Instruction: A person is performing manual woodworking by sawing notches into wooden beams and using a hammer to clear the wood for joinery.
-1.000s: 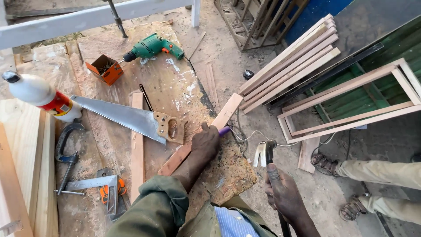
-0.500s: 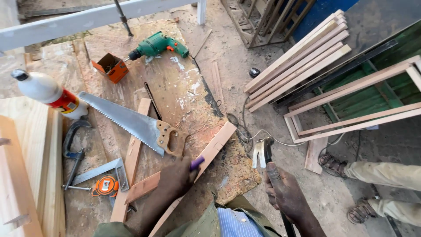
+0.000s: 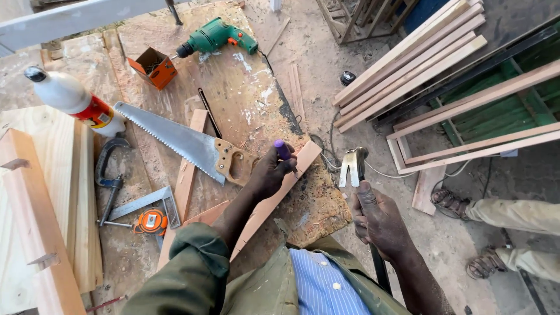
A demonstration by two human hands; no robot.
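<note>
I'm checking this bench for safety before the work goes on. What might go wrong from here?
1. The left hand with the purple marker rests on the wood strip beside the handsaw; a slip might meet its bare teeth.
2. The right hand holds the claw hammer close to the left hand; a swing may catch fingers.
3. The cable by the bench edge may snag.

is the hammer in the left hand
No, the right hand grips the hammer; the left hand holds a purple marker.
</note>
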